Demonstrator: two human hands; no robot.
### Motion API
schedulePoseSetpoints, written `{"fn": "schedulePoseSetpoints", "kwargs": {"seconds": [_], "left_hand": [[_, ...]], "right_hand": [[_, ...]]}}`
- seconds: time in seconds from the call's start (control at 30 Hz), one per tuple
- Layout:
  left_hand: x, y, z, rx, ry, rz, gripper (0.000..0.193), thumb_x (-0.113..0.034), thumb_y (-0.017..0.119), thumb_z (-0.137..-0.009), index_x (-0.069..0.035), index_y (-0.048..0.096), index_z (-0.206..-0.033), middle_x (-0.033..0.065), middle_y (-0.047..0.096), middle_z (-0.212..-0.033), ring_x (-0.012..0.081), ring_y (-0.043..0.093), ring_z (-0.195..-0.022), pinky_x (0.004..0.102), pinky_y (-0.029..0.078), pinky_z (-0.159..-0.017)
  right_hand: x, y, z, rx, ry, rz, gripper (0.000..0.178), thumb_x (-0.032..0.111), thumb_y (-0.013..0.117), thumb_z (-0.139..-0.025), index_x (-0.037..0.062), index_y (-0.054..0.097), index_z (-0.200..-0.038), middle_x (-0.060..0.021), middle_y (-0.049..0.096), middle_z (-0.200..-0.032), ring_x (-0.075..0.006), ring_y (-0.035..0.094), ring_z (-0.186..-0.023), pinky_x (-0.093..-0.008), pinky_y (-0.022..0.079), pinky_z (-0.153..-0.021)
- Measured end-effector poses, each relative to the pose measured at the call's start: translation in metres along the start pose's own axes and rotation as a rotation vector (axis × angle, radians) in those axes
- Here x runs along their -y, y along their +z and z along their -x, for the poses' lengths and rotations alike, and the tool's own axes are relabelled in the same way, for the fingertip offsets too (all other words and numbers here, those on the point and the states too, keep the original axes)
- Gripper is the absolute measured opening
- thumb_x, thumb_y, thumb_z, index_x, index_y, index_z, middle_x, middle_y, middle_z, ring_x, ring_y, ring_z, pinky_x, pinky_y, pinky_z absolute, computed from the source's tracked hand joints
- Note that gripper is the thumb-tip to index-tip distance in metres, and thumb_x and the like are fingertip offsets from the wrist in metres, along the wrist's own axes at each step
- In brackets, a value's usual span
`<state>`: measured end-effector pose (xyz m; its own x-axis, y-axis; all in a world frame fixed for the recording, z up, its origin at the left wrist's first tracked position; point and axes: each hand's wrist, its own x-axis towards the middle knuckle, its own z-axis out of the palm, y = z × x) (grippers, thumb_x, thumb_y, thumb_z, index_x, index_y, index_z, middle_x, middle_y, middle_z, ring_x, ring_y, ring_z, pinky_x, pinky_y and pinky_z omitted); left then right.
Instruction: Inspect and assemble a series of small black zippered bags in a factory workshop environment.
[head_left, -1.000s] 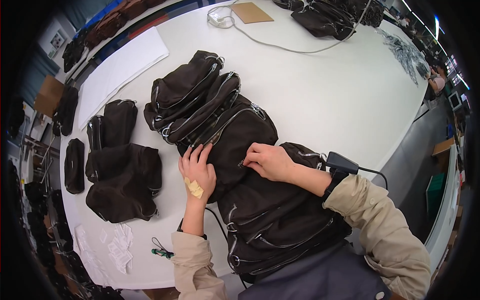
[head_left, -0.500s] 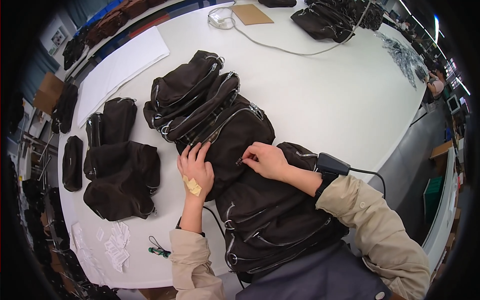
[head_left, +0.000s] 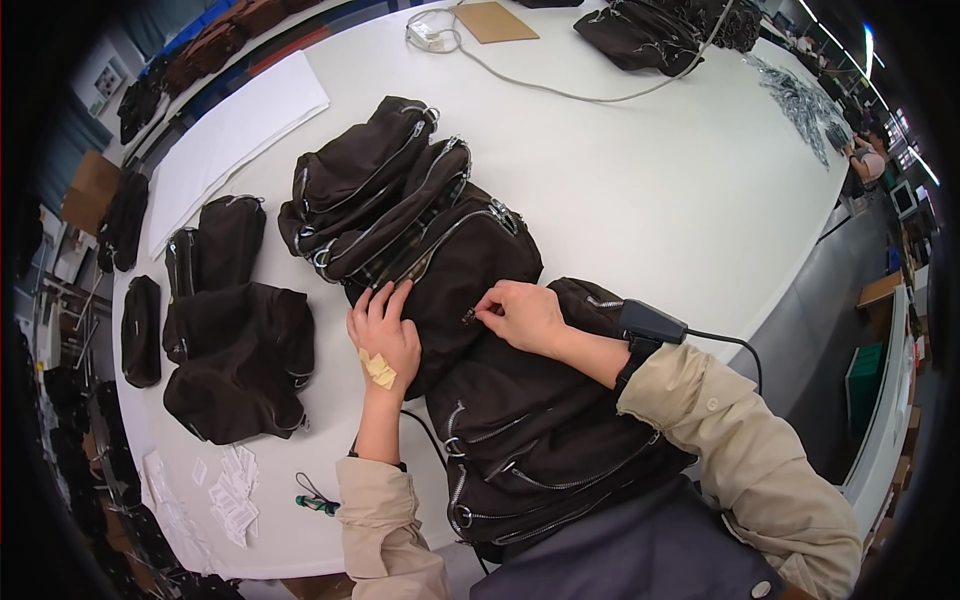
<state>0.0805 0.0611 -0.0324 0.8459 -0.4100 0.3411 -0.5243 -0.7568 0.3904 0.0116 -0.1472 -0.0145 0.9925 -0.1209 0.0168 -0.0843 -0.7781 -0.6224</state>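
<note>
While pressed flat under two bare hands, dark brown zippered bag (head_left: 470, 270) at the near edge of a white table (head_left: 680, 200).

Left hand (head_left: 385, 335), with a tan plaster on its back, laid palm down on the bag's left side, fingers stretched forward and slightly spread, gripping nothing. Right hand (head_left: 525, 315) resting just right of it on the same bag, fingers curled narrow, fingertips pinched at a small metal zipper pull (head_left: 470, 316). More zippered bags stacked behind toward the table's middle (head_left: 370, 180) and under the right forearm at the near edge (head_left: 540, 450). Pile of dark pouches (head_left: 235, 350) along the left edge; small white tags (head_left: 232, 485) and a green-handled tool (head_left: 318, 505) toward the near left corner. White sheet (head_left: 235, 135) at the far left; grey cable (head_left: 560, 92) across the far side.
</note>
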Motion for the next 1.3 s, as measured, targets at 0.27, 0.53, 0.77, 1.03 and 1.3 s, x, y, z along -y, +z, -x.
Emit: {"fn": "schedulePoseSetpoints", "kwargs": {"seconds": [0.27,0.53,0.77,1.03,1.3], "left_hand": [[0.001,0.003,-0.002,-0.015,0.01,0.004,0.05,-0.005,0.051,-0.079,-0.017,0.058,-0.127,0.0079,0.054,-0.131,0.0345,0.041,-0.127,0.0551,0.024,-0.111],[0.006,-0.001,0.001,-0.014,0.007,-0.017,0.05,-0.005,0.052,-0.079,-0.015,0.058,-0.128,0.0097,0.053,-0.132,0.0346,0.041,-0.128,0.0565,0.025,-0.11],[-0.02,-0.051,0.067,-0.1,-0.065,0.307,0.042,-0.016,0.063,-0.086,-0.012,0.058,-0.127,0.0141,0.052,-0.135,0.036,0.048,-0.124,0.0495,0.032,-0.109],[0.058,-0.124,0.264,-0.355,-1.155,-0.059,0.033,-0.022,0.077,-0.079,-0.001,0.065,-0.101,0.0126,0.064,-0.105,0.0204,0.06,-0.096,0.033,0.047,-0.085],[0.031,-0.136,0.218,-0.056,-0.954,0.24,0.023,-0.017,0.071,-0.084,0.0,0.065,-0.096,0.006,0.067,-0.078,0.014,0.061,-0.068,0.0281,0.051,-0.066]], "right_hand": [[-0.002,0.008,-0.001,-0.075,-0.035,0.055,0.01,0.024,0.069,-0.08,0.0134,0.071,-0.08,-0.0014,0.067,-0.084,-0.0237,0.067,-0.076,-0.036,0.053,-0.065],[-0.005,0.021,-0.004,-0.158,-0.152,0.151,0.008,0.02,0.067,-0.079,0.013,0.07,-0.081,-0.002,0.065,-0.081,-0.0244,0.066,-0.072,-0.0362,0.053,-0.065],[-0.009,-0.019,0.002,0.092,-0.034,-0.142,0.014,0.017,0.07,-0.085,0.0059,0.07,-0.094,-0.0056,0.068,-0.087,-0.0152,0.066,-0.072,-0.0281,0.052,-0.068],[0.027,-0.064,0.019,0.248,0.034,-0.523,0.018,0.011,0.064,-0.09,0.0008,0.064,-0.106,-0.0039,0.066,-0.085,-0.008,0.062,-0.072,-0.0224,0.049,-0.067],[0.076,-0.065,0.062,0.246,-0.547,-0.142,0.022,0.01,0.068,-0.084,0.008,0.067,-0.106,-0.0049,0.067,-0.103,-0.0192,0.067,-0.09,-0.0314,0.054,-0.076]]}}
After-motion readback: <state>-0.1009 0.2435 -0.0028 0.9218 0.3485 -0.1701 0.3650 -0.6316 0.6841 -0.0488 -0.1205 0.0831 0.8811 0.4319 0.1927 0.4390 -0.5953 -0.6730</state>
